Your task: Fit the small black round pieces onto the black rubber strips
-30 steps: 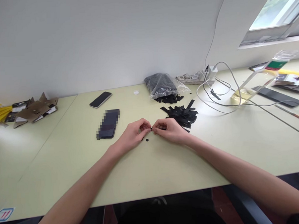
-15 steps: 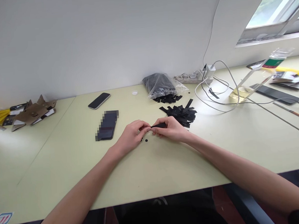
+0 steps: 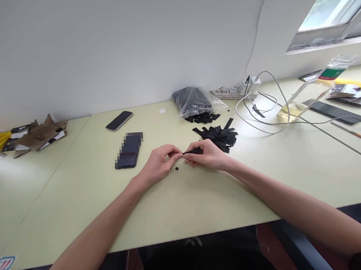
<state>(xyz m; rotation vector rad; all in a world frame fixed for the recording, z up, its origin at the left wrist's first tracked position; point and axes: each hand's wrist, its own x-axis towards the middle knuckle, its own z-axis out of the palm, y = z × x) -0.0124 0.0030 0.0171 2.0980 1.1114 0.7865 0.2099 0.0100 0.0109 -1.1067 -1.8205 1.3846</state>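
Our right hand (image 3: 208, 155) pinches a thin black strip (image 3: 193, 151) — our left hand (image 3: 159, 162), fingers narrowly closed, meets its tip just above a small round black disc (image 3: 177, 168).

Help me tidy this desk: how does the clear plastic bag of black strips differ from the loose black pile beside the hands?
The clear plastic bag of black strips holds its contents in one rounded bundle, while the loose pile of black strips lies bare in a crossed, spread heap. The bag sits farther back near the wall; the pile lies closer to the right hand. Both are black.
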